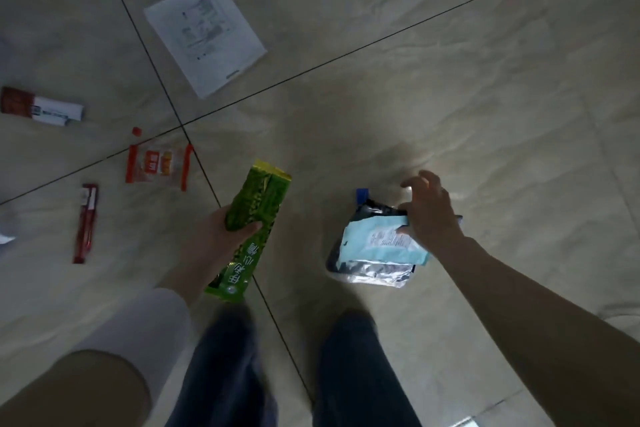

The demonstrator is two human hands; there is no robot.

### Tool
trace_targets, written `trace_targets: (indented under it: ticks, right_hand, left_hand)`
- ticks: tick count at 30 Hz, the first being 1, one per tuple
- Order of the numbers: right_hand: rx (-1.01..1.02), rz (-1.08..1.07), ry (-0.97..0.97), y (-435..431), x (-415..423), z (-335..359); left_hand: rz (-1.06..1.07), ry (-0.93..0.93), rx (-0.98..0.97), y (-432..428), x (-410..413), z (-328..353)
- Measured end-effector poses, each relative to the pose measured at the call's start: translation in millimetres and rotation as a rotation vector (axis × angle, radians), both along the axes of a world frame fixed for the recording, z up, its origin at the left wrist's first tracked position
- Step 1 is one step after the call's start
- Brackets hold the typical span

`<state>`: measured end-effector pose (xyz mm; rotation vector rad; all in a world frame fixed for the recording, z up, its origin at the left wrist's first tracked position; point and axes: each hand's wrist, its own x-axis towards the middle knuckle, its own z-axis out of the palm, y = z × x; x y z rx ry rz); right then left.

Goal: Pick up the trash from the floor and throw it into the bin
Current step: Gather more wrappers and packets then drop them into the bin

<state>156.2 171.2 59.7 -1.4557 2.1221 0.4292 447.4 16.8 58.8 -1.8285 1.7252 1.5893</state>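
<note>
My left hand (pixel 221 236) grips a long green snack wrapper (pixel 254 229) held above the floor. My right hand (pixel 429 211) pinches the edge of a light blue packet (pixel 377 244) that lies on a silver foil bag (pixel 370 270), with its other fingers spread. A small blue piece (pixel 362 195) sticks out behind the foil bag. No bin is in view.
On the tiled floor to the left lie an orange snack packet (pixel 157 166), a red stick wrapper (pixel 86 222), a red-and-white box (pixel 40 109), a tiny red scrap (pixel 136 131) and a printed paper sheet (pixel 204 35). My legs (pixel 294 367) stand below.
</note>
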Motion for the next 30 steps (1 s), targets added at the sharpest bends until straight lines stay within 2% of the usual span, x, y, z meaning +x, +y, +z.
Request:
trace_targets:
  ticks: [2,7,12,17,23,27,30]
  right_hand:
    - [-0.018,0.009,-0.021,-6,-15,-21]
    - [0.106,0.066,0.017,-14,-34,-75]
    - [-0.032,-0.062,0.046,-14,-32,-94]
    - [0.114,-0.212,-0.043,-33,-16,-65]
    - [0.081,-0.251,-0.139,-77,18,7]
    - [0.075,-0.198,-0.136,-126,27,41]
    - [0.024,-0.154,-0.148,-169,31,44]
  left_hand:
    - [0.000,-0.007,-0.036,-4,-13,-20]
    - [-0.030,-0.022,-0.123,-17,-33,-66]
    - [-0.013,-0.065,-0.114,-23,-37,-88]
    - [0.201,-0.026,-0.056,-21,-22,-58]
    - [0.364,-0.024,-0.031,-56,11,6]
    - [0.309,-0.081,-0.082,-85,32,30]
    - [0.196,-0.148,-0.172,-107,45,17]
